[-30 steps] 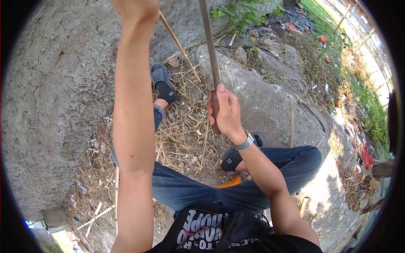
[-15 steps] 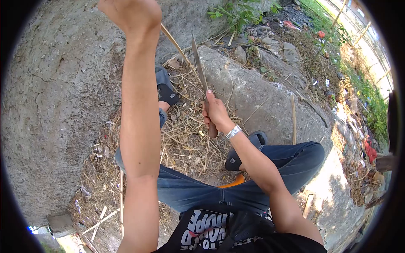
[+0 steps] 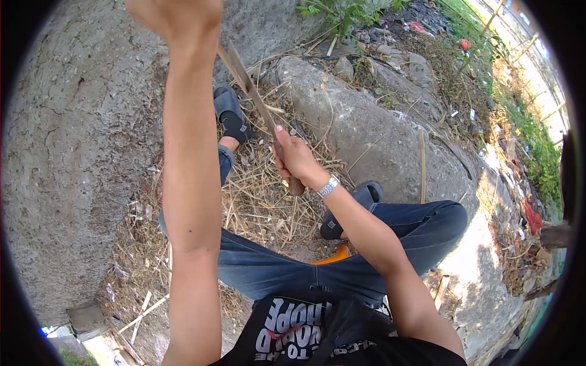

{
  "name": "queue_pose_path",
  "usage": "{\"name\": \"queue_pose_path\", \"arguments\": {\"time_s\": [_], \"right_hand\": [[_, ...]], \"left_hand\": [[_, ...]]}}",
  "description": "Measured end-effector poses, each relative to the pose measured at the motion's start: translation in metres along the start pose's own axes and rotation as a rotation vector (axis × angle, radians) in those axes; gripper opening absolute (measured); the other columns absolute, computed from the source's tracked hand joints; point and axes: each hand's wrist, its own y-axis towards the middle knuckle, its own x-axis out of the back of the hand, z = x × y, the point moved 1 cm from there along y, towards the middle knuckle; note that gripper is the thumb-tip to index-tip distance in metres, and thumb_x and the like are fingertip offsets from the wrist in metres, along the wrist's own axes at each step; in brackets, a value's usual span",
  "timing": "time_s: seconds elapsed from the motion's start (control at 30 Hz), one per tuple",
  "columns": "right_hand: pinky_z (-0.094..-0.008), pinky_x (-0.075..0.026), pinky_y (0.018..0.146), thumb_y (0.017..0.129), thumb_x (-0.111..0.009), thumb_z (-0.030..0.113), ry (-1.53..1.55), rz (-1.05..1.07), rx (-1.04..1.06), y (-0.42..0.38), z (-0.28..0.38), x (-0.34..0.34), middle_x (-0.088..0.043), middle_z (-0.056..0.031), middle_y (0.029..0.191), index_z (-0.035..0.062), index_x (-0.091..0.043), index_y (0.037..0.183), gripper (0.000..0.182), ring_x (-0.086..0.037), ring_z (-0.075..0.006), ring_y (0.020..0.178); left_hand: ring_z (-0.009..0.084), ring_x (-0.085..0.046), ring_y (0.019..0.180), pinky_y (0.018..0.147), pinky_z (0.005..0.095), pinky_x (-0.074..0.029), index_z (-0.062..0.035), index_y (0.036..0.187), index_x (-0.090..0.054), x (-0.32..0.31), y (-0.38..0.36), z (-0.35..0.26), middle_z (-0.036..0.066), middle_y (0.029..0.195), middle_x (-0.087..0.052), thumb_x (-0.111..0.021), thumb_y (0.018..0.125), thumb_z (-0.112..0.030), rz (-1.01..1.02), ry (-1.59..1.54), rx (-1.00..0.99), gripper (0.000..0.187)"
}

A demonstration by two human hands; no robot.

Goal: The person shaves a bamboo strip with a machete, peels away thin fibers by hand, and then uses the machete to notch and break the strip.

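Observation:
My right hand, with a metal watch on its wrist, is closed round the dark handle of a long knife. The blade points up and left, its flat side lying along a thin bamboo strip; whether they touch is hard to tell. At the top edge, my left hand is partly cut off and its fingers are out of sight. The strip comes out from beside this hand and moves with it, so the hand appears closed on it. Below the strip's visible part, the blade hides it.
Dry straw and strips cover the ground between my sandalled feet. A large rock lies to the right, and a rough grey wall rises on the left. Something orange shows by my legs. A bamboo stick rests on the rock.
The knife has swung up and left, from beside the bamboo strip to lie along it. My right hand has shifted slightly left. My left hand and the strip have moved left a little too.

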Motion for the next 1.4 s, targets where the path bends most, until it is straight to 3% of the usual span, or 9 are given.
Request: {"name": "queue_pose_path", "arguments": {"time_s": [0.17, 0.43, 0.57, 0.7, 0.97, 1.07, 1.13, 1.2, 1.4], "right_hand": [[-0.0294, -0.042, 0.043, 0.111, -0.042, 0.052, 0.048, 0.099, -0.370, -0.004, 0.041, 0.011, -0.057, -0.0060, 0.062, 0.0024, -0.055, 0.080, 0.060, -0.057, -0.0113, 0.049], [-0.0249, -0.039, 0.042, 0.108, -0.035, 0.065, 0.315, -0.116, 0.427, -0.016, 0.076, 0.001, -0.051, -0.0013, 0.060, 0.0033, -0.051, 0.098, 0.065, -0.053, -0.0109, 0.047], [-0.0284, -0.042, 0.042, 0.109, -0.042, 0.058, -0.315, 0.133, -0.067, 0.005, -0.016, -0.009, -0.053, -0.0035, 0.059, 0.0041, -0.055, 0.081, 0.062, -0.054, -0.0119, 0.045], [-0.0302, -0.042, 0.041, 0.110, -0.044, 0.054, -0.173, 0.130, -0.293, -0.005, 0.023, -0.006, -0.054, -0.0047, 0.058, 0.0054, -0.055, 0.073, 0.062, -0.053, -0.0122, 0.043], [-0.0272, -0.038, 0.043, 0.110, -0.038, 0.058, 0.474, -0.161, 0.421, -0.018, 0.122, -0.004, -0.050, -0.0002, 0.055, 0.0061, -0.054, 0.079, 0.062, -0.051, -0.0091, 0.045], [-0.0292, -0.043, 0.044, 0.109, -0.040, 0.059, 0.289, -0.104, 0.493, -0.011, 0.044, -0.016, -0.052, -0.0035, 0.065, 0.0032, -0.054, 0.085, 0.062, -0.053, -0.0120, 0.051], [-0.0319, -0.043, 0.043, 0.108, -0.043, 0.059, -0.236, -0.053, 0.319, 0.006, -0.034, -0.015, -0.050, -0.0034, 0.062, 0.0045, -0.052, 0.083, 0.061, -0.050, -0.0135, 0.047], [-0.0357, -0.044, 0.042, 0.108, -0.045, 0.059, -0.117, 0.138, -0.516, 0.003, -0.060, -0.003, -0.049, -0.0034, 0.060, 0.0055, -0.050, 0.080, 0.060, -0.048, -0.0152, 0.044], [-0.0341, -0.044, 0.042, 0.107, -0.044, 0.061, 0.088, -0.026, -0.680, -0.012, -0.065, 0.031, -0.049, -0.0033, 0.059, 0.0070, -0.049, 0.077, 0.062, -0.047, -0.0155, 0.041]], "left_hand": [[0.0110, -0.019, 0.049, 0.048, 0.0308, -0.017, -0.0168, 0.074, -0.027, -0.024, -0.037, -0.051, -0.003, 0.063, -0.022, -0.042, 0.106, -0.064, -0.032, 0.518, -0.054, 0.059], [0.0143, -0.020, 0.051, 0.049, 0.0323, -0.019, -0.0135, 0.079, -0.025, -0.011, -0.035, -0.061, 0.000, 0.066, -0.023, -0.031, 0.109, -0.064, -0.076, 0.585, -0.044, 0.059], [0.0135, -0.019, 0.051, 0.049, 0.0321, -0.018, -0.0133, 0.077, -0.024, -0.032, -0.042, -0.054, -0.001, 0.065, -0.023, -0.035, 0.109, -0.064, 0.001, 0.586, -0.118, 0.061], [0.0132, -0.018, 0.051, 0.050, 0.0324, -0.017, -0.0132, 0.075, -0.024, -0.022, -0.043, -0.066, -0.002, 0.064, -0.023, -0.037, 0.109, -0.063, -0.062, 0.596, -0.093, 0.062], [0.0068, -0.017, 0.048, 0.045, 0.0288, -0.015, -0.0201, 0.071, -0.031, 0.041, -0.056, -0.057, -0.007, 0.061, -0.020, -0.055, 0.105, -0.060, -0.246, 0.484, -0.071, 0.058], [0.0071, -0.016, 0.048, 0.044, 0.0283, -0.016, -0.0192, 0.074, -0.032, 0.037, -0.042, -0.061, -0.007, 0.062, -0.020, -0.052, 0.107, -0.057, -0.231, 0.415, -0.097, 0.054], [0.0072, -0.015, 0.049, 0.044, 0.0280, -0.016, -0.0187, 0.074, -0.032, 0.007, -0.038, -0.062, -0.007, 0.062, -0.020, -0.052, 0.108, -0.056, -0.138, 0.351, -0.124, 0.054], [0.0071, -0.015, 0.049, 0.044, 0.0279, -0.016, -0.0186, 0.074, -0.032, -0.024, -0.052, -0.062, -0.007, 0.063, -0.020, -0.051, 0.108, -0.056, -0.092, 0.421, -0.104, 0.054], [0.0071, -0.016, 0.049, 0.044, 0.0276, -0.016, -0.0182, 0.074, -0.031, -0.023, -0.063, -0.060, -0.007, 0.063, -0.021, -0.050, 0.109, -0.054, -0.122, 0.468, -0.084, 0.054]]}}
